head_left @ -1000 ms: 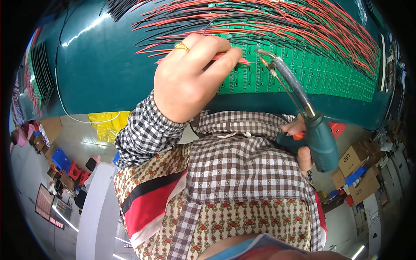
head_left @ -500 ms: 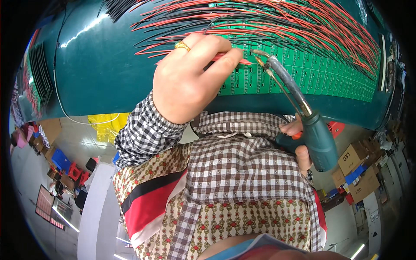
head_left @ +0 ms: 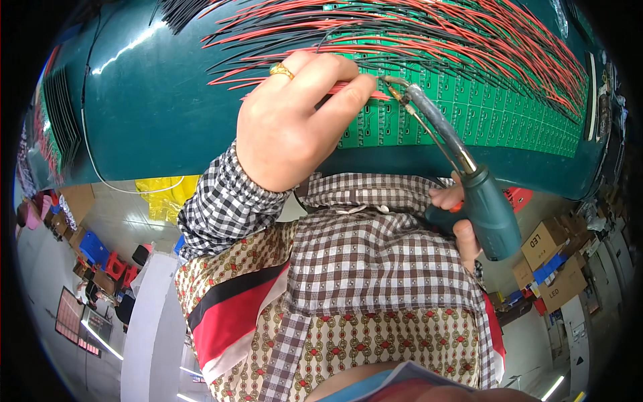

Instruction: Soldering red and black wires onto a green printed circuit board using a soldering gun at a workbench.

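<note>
At eleven o'clock my left hand [head_left: 295, 127] is pinching red wires [head_left: 380, 96], their ends pointing toward three over green circuit boards [head_left: 429, 124]. Well apart, at three, my right hand [head_left: 467, 242] is gripping a soldering gun [head_left: 492, 208], its bent tip hovering just beside my left; whether it is touching a board, I cannot tell. A wobbling gun could scorch my fingers; a loosening pinch could skew a wire. Red and black leads [head_left: 415, 47] are fanning across one o'clock.
</note>
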### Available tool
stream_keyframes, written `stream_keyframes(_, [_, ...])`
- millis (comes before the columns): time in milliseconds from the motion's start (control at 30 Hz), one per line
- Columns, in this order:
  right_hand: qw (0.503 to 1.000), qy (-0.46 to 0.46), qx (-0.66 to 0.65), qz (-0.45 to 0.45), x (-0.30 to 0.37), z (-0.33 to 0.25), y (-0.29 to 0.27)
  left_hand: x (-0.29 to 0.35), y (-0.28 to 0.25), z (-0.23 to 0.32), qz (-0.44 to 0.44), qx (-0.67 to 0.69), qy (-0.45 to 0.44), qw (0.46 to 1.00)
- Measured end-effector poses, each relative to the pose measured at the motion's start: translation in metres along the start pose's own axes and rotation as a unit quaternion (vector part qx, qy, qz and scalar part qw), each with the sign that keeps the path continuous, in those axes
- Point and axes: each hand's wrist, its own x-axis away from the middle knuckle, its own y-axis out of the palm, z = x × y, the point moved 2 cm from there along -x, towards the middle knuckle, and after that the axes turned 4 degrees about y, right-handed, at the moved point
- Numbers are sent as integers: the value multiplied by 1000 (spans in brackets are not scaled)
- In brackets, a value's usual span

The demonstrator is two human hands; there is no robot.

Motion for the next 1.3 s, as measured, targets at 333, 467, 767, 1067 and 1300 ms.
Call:
stream_keyframes(333, [997,-16,-57,-43,-1,-6,-5,1,-2,0,-16,3,-16,1000])
stream_keyframes(467, [1000,-17,-13,-11,0,-2,-1,1,-2,0,-13,4,-14,1000])
stream_keyframes(767, [994,18,-15,104,6,0,1,2,-4,0,5,5,3,1000])
stream_keyframes(1067, [996,41,-15,84,7,-3,-7,1,10,6,-20,-56,-5,998])
stream_keyframes(1300, [999,10,1,53,11,1,-7,4,6,-1,-6,-33,45,998])
